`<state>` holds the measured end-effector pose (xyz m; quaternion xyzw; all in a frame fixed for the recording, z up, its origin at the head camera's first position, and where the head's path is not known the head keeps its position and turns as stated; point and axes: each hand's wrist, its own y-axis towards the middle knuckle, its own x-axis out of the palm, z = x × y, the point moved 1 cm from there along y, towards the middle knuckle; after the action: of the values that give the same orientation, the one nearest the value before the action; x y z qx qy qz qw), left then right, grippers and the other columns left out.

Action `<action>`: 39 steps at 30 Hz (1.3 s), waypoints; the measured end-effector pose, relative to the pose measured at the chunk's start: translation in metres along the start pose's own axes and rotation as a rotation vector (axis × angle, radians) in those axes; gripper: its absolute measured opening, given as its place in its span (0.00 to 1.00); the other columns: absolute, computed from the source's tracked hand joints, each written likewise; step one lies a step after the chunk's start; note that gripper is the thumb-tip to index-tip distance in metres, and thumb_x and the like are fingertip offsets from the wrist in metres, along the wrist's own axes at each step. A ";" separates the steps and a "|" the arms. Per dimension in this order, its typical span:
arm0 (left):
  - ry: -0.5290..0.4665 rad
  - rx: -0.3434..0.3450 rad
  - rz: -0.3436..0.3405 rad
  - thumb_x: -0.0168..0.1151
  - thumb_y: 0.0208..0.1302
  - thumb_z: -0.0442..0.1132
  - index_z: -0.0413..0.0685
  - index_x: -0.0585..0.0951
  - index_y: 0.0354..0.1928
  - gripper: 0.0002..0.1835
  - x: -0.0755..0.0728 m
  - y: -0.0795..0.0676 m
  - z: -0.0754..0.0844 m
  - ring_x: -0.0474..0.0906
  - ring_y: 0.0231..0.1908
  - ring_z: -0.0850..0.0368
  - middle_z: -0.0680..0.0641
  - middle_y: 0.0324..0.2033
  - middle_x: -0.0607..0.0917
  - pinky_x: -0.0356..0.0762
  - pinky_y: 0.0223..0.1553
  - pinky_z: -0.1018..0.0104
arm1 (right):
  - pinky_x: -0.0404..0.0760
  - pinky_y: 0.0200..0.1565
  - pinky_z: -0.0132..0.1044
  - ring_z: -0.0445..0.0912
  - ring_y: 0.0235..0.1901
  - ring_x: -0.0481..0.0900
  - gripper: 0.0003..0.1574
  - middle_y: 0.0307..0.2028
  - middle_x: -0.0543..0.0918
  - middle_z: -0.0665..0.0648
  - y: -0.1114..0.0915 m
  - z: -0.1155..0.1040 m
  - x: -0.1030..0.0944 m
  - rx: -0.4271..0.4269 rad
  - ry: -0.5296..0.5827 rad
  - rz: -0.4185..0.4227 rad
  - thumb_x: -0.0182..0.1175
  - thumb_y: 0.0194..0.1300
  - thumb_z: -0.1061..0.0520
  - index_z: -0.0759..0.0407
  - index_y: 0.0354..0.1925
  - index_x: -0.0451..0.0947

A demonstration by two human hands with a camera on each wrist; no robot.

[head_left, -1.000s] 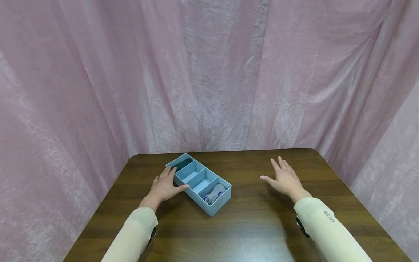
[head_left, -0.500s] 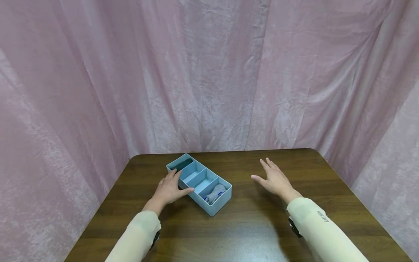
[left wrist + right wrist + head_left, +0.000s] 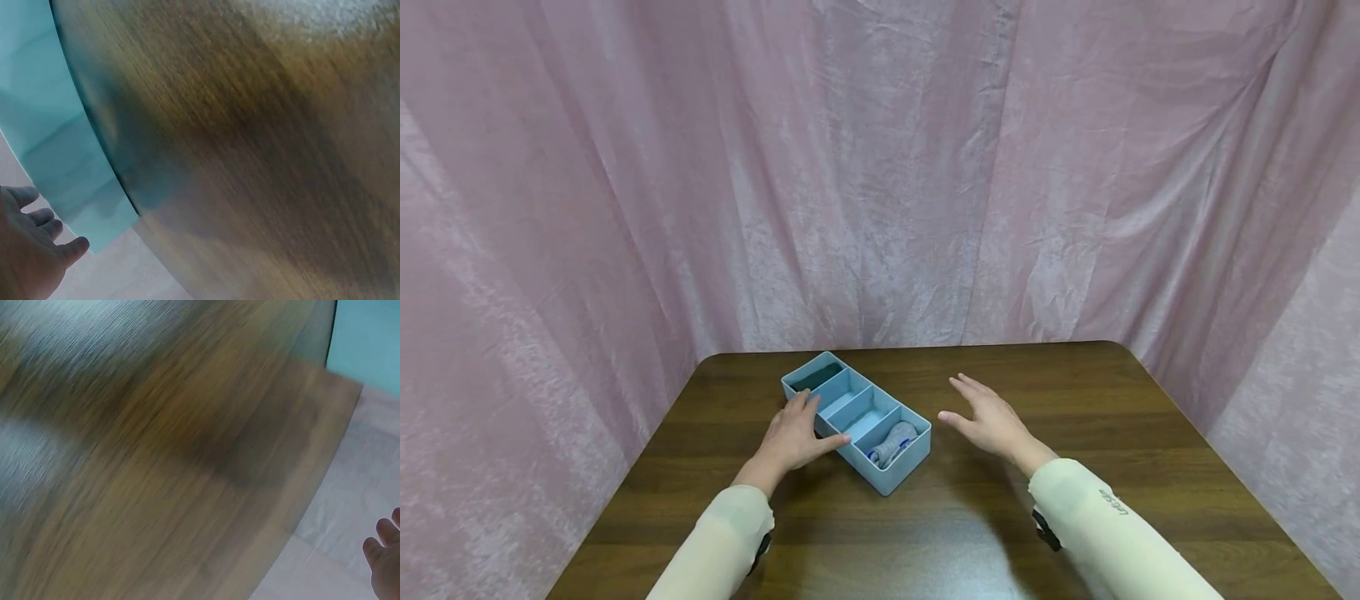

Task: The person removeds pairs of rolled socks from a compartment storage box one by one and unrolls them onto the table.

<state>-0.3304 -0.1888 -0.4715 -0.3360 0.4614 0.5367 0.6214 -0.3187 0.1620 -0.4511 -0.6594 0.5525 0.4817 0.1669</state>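
Observation:
A light blue divided box (image 3: pixel 910 465) lies slantwise on the wooden table. Its nearest compartment holds a grey bundle (image 3: pixel 892 442) with blue bits, perhaps a coiled cord. Something dark green (image 3: pixel 817 377) lies in the farthest compartment; the ones between look empty. My left hand (image 3: pixel 788 440) is at the box's left long side, fingers spread, thumb over the near rim; whether it touches I cannot tell. The left wrist view shows the box wall (image 3: pixel 59 137) beyond my left fingers. My right hand (image 3: pixel 992 423) hovers right of the box, fingers extended, holding nothing.
The brown wooden table (image 3: pixel 1120 417) stretches around the box, its far edge just behind it. A pink velvet curtain (image 3: pixel 880 167) hangs behind the table and along both sides.
My right hand has moved left toward the box. My left hand has shifted slightly right along the box's side. The box has barely moved, if at all.

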 end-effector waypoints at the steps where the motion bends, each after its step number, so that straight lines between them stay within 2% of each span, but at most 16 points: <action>1: -0.004 -0.006 -0.002 0.60 0.52 0.76 0.39 0.59 0.75 0.60 0.000 0.000 0.000 0.48 0.74 0.36 0.35 0.75 0.54 0.50 0.69 0.37 | 0.62 0.65 0.60 0.62 0.69 0.62 0.45 0.71 0.65 0.66 0.001 -0.003 0.002 -0.011 0.005 0.001 0.61 0.67 0.39 0.64 0.71 0.65; 10: -0.053 -0.036 -0.011 0.60 0.50 0.78 0.35 0.57 0.75 0.63 0.003 0.000 -0.001 0.48 0.74 0.37 0.35 0.75 0.53 0.57 0.67 0.38 | 0.66 0.65 0.54 0.56 0.66 0.69 0.36 0.66 0.73 0.61 0.009 -0.029 0.017 -0.073 0.063 -0.022 0.65 0.66 0.45 0.60 0.66 0.72; 16: -0.071 -0.049 -0.011 0.62 0.52 0.76 0.35 0.56 0.75 0.62 0.003 -0.001 0.000 0.48 0.74 0.37 0.35 0.75 0.51 0.56 0.67 0.37 | 0.70 0.63 0.52 0.55 0.62 0.73 0.33 0.62 0.77 0.59 0.012 -0.044 0.025 -0.115 0.101 -0.059 0.67 0.65 0.47 0.60 0.63 0.76; 23: -0.086 -0.057 -0.008 0.63 0.54 0.73 0.35 0.56 0.75 0.61 0.005 -0.002 -0.001 0.46 0.74 0.36 0.35 0.75 0.50 0.54 0.67 0.36 | 0.75 0.58 0.50 0.53 0.55 0.80 0.25 0.54 0.83 0.58 0.018 -0.052 0.031 -0.211 0.080 -0.101 0.69 0.63 0.52 0.62 0.56 0.81; 32: -0.094 -0.072 -0.014 0.63 0.53 0.74 0.36 0.56 0.75 0.61 0.007 0.000 -0.002 0.45 0.74 0.37 0.35 0.76 0.50 0.54 0.68 0.37 | 0.76 0.57 0.47 0.50 0.54 0.80 0.23 0.53 0.83 0.57 0.029 -0.058 0.029 -0.313 0.052 -0.275 0.69 0.62 0.55 0.61 0.54 0.82; 39: -0.105 -0.075 -0.018 0.63 0.54 0.72 0.36 0.55 0.76 0.60 0.006 -0.002 -0.001 0.44 0.75 0.38 0.36 0.76 0.49 0.53 0.68 0.38 | 0.75 0.58 0.47 0.50 0.55 0.79 0.23 0.53 0.84 0.57 0.037 -0.063 0.029 -0.283 0.026 -0.366 0.70 0.61 0.56 0.60 0.54 0.83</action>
<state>-0.3290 -0.1875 -0.4780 -0.3345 0.4047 0.5647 0.6367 -0.3255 0.0853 -0.4329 -0.7716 0.3528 0.5076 0.1503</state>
